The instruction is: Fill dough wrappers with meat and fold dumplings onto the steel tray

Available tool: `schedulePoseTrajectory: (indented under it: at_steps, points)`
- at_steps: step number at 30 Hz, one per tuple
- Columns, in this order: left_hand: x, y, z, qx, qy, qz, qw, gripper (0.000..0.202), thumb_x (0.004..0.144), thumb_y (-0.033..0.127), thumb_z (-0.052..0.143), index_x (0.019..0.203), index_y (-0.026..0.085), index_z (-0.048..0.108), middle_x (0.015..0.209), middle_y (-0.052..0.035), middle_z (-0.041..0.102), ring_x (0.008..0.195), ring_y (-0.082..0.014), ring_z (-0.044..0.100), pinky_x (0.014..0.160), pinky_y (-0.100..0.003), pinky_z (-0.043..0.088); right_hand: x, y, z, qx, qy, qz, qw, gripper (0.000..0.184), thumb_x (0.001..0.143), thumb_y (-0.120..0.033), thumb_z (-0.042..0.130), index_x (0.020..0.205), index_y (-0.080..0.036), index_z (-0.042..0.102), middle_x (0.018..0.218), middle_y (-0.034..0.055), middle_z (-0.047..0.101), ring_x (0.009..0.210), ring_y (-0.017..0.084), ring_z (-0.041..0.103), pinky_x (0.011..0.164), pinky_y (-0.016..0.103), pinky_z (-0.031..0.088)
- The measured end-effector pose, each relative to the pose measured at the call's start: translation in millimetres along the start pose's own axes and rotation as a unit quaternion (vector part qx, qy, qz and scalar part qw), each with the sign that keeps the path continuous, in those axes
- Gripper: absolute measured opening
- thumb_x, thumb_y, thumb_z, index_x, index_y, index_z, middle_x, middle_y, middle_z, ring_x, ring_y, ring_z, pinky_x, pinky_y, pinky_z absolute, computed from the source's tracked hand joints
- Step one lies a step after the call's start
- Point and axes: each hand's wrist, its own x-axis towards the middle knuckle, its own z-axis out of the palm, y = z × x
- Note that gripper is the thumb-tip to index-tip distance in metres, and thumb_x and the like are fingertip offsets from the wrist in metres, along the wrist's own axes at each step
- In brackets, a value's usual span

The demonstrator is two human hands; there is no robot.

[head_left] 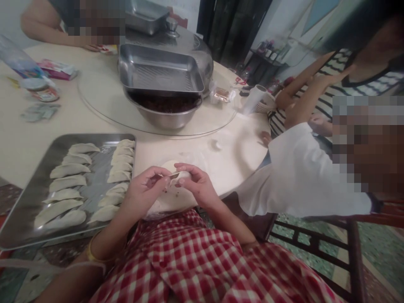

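Between my two hands is a dumpling [175,178], its wrapper folded round a dark filling that shows at the opening. My left hand [150,185] pinches the left end with thumb and forefinger. On the other end, the fingers of my right hand [198,184] are closed. A round dumpling wrapper [169,166] lies on the table just behind my hands, partly hidden by them. Crumbs of filling dot the table below. To my left, a metal tray [101,198] bears two rows of folded dumplings [70,170].
A steel bowl [170,118] of dark filling stands ahead, a rectangular metal pan [160,75] resting over it. Behind is a large domed lid [202,54]. A jar [41,89] and a bottle [19,59] are at left. People sit at right and far left.
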Motion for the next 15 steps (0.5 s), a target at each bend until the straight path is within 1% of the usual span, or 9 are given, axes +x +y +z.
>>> schedulePoseTrajectory:
  at_steps: [2, 4, 7, 10, 11, 13, 15]
  points:
    - [2.0, 0.0, 0.3, -0.004, 0.005, -0.011, 1.0, 0.016, 0.073, 0.035, 0.069, 0.08, 0.021, 0.065, 0.074, 0.0001, 0.067, 0.065, -0.015, 0.06, 0.063, -0.027, 0.049, 1.4, -1.3, 0.8, 0.007, 0.002, 0.009, 1.0, 0.03, 0.06, -0.036, 0.084, 0.08, -0.022, 0.067, 0.115, 0.0011, 0.066, 0.081, 0.01, 0.064, 0.072, 0.026, 0.06]
    - [3.7, -0.4, 0.0, 0.012, 0.01, -0.004, 1.0, 0.017, 0.073, 0.036, 0.069, 0.079, 0.021, 0.065, 0.076, -0.0004, 0.068, 0.068, -0.016, 0.06, 0.065, -0.028, 0.049, 3.7, -1.5, 2.2, 0.005, 0.005, 0.013, 1.0, 0.03, 0.061, -0.038, 0.083, 0.076, -0.021, 0.063, 0.114, 0.002, 0.065, 0.078, 0.009, 0.064, 0.07, 0.026, 0.061]
    - [5.7, -1.2, -2.1, 0.057, -0.004, 0.021, 0.998, 0.016, 0.076, 0.037, 0.066, 0.08, 0.021, 0.066, 0.078, -0.0006, 0.067, 0.072, -0.0169, 0.061, 0.069, -0.029, 0.048, 7.0, -0.1, 4.4, -0.003, 0.02, 0.003, 1.0, 0.031, 0.063, -0.041, 0.081, 0.074, -0.021, 0.061, 0.114, 0.0019, 0.065, 0.079, 0.009, 0.063, 0.069, 0.025, 0.061]
    - [7.7, -0.3, -5.3, 0.104, -0.029, 0.053, 0.993, 0.016, 0.081, 0.037, 0.061, 0.081, 0.022, 0.067, 0.081, -0.0011, 0.066, 0.075, -0.0173, 0.06, 0.069, -0.029, 0.047, 8.6, 1.2, 5.6, -0.017, 0.022, -0.01, 1.0, 0.028, 0.066, -0.042, 0.08, 0.078, -0.022, 0.064, 0.115, 0.0018, 0.064, 0.078, 0.009, 0.064, 0.069, 0.026, 0.061]
    - [8.3, 0.3, -6.4, 0.116, -0.035, 0.063, 0.991, 0.016, 0.082, 0.037, 0.06, 0.081, 0.022, 0.067, 0.082, -0.0014, 0.066, 0.077, -0.0176, 0.06, 0.069, -0.029, 0.047, 8.6, 1.3, 5.7, -0.029, 0.019, -0.019, 0.999, 0.028, 0.067, -0.043, 0.079, 0.08, -0.022, 0.066, 0.116, 0.0023, 0.064, 0.082, 0.011, 0.065, 0.07, 0.027, 0.061]
    - [9.5, 1.6, -8.2, 0.134, -0.045, 0.078, 0.987, 0.016, 0.083, 0.036, 0.058, 0.082, 0.023, 0.068, 0.084, -0.0018, 0.066, 0.079, -0.0179, 0.06, 0.07, -0.029, 0.046, 8.0, 0.9, 5.6, -0.064, 0.013, -0.041, 0.997, 0.026, 0.07, -0.045, 0.076, 0.082, -0.023, 0.069, 0.116, 0.0041, 0.064, 0.095, 0.016, 0.065, 0.072, 0.029, 0.061]
    - [10.4, 2.5, -9.3, 0.143, -0.047, 0.09, 0.984, 0.017, 0.083, 0.037, 0.058, 0.082, 0.023, 0.068, 0.084, -0.0017, 0.066, 0.079, -0.0179, 0.06, 0.07, -0.029, 0.046, 7.2, 0.0, 5.3, -0.099, 0.01, -0.063, 0.993, 0.023, 0.073, -0.044, 0.074, 0.08, -0.023, 0.07, 0.117, 0.0053, 0.064, 0.107, 0.02, 0.063, 0.075, 0.031, 0.061]
